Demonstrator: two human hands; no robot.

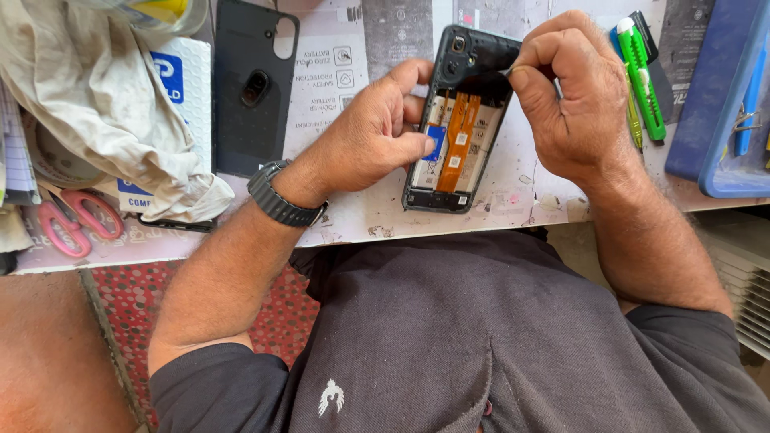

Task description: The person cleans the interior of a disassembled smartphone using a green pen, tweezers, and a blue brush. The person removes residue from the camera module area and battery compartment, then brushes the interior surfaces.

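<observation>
Head view: left hand (377, 140) grips one opened phone (453, 152); right hand (573, 96) pinches one tool.

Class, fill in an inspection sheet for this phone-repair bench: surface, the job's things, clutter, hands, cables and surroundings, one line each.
Surface: pale worn bench top, scuffed and chipped along its front edge.
Job's things: opened black smartphone lying back-up with cover off, orange flat strip showing inside.
Clutter: dark phone back cover; crumpled beige cloth; pink-handled scissors; green utility knife; blue plastic tray.
Hands: left hand steadies the phone, thumb on its inside; right hand pinches a thin tool, mostly hidden, at the phone's top edge.
Cables: nothing seen loose.
Surroundings: red patterned floor; white slatted panel.
</observation>
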